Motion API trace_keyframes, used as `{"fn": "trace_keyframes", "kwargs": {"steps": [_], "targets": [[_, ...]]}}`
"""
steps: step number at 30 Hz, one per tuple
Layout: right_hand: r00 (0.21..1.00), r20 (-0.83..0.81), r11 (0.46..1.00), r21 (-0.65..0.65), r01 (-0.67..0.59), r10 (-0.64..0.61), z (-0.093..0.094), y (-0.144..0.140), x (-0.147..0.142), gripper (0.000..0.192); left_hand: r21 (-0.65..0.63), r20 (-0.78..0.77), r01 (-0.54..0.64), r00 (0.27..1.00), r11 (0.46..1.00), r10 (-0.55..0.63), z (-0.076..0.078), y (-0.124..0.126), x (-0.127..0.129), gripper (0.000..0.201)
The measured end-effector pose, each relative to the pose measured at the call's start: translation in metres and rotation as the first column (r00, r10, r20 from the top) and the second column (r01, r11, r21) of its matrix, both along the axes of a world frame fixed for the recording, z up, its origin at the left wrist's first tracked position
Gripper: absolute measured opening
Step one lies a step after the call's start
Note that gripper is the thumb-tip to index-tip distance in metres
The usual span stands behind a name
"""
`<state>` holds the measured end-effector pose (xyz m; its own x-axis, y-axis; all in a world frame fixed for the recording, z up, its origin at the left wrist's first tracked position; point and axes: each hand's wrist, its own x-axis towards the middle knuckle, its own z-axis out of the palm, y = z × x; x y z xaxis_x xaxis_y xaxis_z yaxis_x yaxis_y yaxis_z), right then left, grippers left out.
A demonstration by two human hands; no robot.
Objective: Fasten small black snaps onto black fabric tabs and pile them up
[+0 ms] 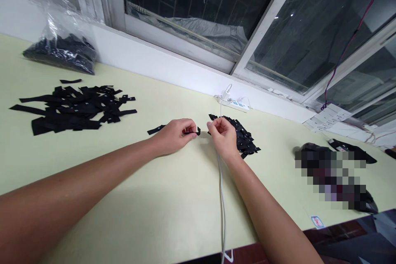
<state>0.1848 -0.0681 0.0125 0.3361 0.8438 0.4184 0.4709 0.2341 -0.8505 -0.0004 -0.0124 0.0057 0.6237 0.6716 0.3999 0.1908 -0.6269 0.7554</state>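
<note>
— Hands first: where are they?

— Head view, middle of the frame, over a pale yellow-green bench (130, 198). The left hand (175, 135) has its grip pinched together on a small black fabric strip (192, 132), whose free end sticks out toward the right hand (223, 135).

— And the right one?

— Fingers curled together just beside that strip's end, with a gap between; whether they pinch anything I cannot tell. A white cable (222, 198) runs under the right wrist, down to the lower edge and up to a white power strip (235, 103) by the wall.

— What lies around them?

— Directly behind the right hand, a small heap of short black fabric tabs (246, 138). One loose black strip piece (155, 129) lies on the bench beside the left hand. At centre left, a wide scattered pile of longer black fabric strips (74, 109). In the upper left, a clear plastic bag of black pieces (62, 49) rests against the white wall under the window.

— Right side?

— Dark objects (337, 146) on the bench, partly blurred out, and white papers (328, 117) near the sill.
</note>
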Motion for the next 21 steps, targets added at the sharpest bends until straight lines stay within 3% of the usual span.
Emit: {"fn": "trace_keyframes", "kwargs": {"steps": [21], "targets": [[0.999,-0.02,1.0,-0.014,0.024,-0.025,0.0045,-0.0018,-0.0013,0.019,0.015,-0.014,0.006,1.0,1.0,-0.006,0.0005,-0.0011,-0.0002,0.007]]}}
